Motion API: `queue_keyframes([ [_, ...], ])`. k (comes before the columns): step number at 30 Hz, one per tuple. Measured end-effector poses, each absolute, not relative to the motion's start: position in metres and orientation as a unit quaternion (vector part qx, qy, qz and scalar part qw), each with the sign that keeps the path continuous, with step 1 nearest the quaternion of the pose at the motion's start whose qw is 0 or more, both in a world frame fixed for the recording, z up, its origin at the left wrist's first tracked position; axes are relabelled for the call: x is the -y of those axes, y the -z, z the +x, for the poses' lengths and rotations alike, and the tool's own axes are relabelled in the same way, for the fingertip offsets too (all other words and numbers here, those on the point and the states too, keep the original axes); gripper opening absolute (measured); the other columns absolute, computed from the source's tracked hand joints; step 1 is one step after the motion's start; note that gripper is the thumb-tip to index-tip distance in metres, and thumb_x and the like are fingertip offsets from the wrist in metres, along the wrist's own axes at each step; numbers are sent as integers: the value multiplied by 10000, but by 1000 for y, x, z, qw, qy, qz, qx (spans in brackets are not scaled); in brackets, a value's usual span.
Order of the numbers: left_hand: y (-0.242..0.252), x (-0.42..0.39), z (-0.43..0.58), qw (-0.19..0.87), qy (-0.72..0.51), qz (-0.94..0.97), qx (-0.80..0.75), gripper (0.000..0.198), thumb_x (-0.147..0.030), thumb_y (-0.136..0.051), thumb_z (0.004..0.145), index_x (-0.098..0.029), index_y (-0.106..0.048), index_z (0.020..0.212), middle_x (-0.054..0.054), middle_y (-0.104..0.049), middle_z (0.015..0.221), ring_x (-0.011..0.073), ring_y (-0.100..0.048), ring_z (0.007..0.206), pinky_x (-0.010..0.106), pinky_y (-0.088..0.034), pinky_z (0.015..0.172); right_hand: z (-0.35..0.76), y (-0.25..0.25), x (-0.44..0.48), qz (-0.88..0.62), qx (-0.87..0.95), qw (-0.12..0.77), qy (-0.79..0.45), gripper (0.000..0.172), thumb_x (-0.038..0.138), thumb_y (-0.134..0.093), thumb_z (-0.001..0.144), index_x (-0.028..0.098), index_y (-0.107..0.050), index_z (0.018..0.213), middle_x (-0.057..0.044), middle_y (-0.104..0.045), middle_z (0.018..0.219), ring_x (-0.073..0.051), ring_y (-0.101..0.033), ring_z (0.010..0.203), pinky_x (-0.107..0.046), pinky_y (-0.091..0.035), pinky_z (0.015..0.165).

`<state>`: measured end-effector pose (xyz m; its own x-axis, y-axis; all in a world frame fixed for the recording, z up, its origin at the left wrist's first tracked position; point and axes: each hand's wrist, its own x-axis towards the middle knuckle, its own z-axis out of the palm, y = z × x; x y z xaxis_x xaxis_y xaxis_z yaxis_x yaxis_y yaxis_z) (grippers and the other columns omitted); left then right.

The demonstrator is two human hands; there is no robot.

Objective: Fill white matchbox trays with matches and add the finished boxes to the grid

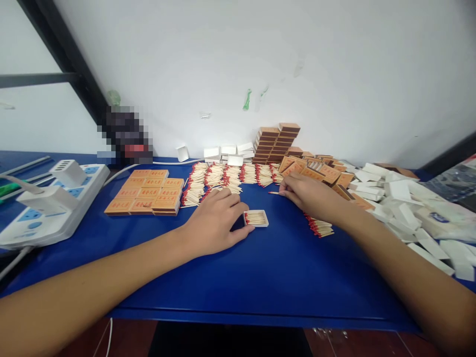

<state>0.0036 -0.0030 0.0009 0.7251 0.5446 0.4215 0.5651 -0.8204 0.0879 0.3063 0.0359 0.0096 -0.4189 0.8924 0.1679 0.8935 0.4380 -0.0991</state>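
I am working from far away, and I have both hands over the blue bench (238, 282). My left hand (217, 218) is by the left end of a little white tray (261, 225) with matches lying in it. The thumb and first finger are spread around that end, but I can't tell if they squeeze it. The tray sits flat on the bench, between my two hands.

My right hand (308, 196) pinches one match (274, 193) in its fingers, with the red tip pointing left. A small bunch of matches (320, 228) lies just below that hand. Behind both hands I see piles of matches (232, 174) side by side. Flat orange boxes (148, 192) lie to the left, and a messy heap of white trays (403, 196) lies to the right.
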Motion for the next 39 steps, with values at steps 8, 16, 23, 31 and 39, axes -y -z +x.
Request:
queue_keyframes([
  [8,-1,3,4,11,218,-926,307,332,-462,-681,1001,-169,-738,1148,66,-711,983,272,-633,1007,441,-484,906,273,-26,5,-449,883,135,4,185,260,-453,1076,223,-600,971,-79,-666,1005,-222,-654,867,-333,-468,730],
  [16,-3,4,5,29,211,-929,302,334,-465,-667,1002,-158,-733,1113,73,-700,958,274,-619,973,433,-478,868,246,-19,25,-398,909,124,28,197,256,-452,1091,223,-621,995,-84,-653,985,-216,-648,808,-337,-459,684],
  [23,-4,5,4,18,210,-929,304,335,-461,-665,1009,-163,-732,1145,72,-699,970,273,-623,989,437,-482,895,262,-21,7,-426,886,173,-52,223,331,-479,1089,230,-662,1009,-78,-683,983,-210,-650,819,-333,-477,734],
  [31,-2,3,4,16,226,-927,298,328,-448,-658,1014,-155,-740,1140,72,-710,974,268,-627,982,440,-496,909,317,-10,-45,-536,827,159,52,197,286,-552,978,201,-721,925,-115,-686,906,-294,-644,905,-390,-465,762],
  [39,-4,4,4,20,218,-928,301,317,-454,-660,1012,-160,-734,1109,75,-713,973,268,-623,968,436,-491,888,314,-9,-48,-527,835,148,63,219,263,-525,993,199,-712,898,-131,-692,940,-300,-636,921,-404,-480,784],
])
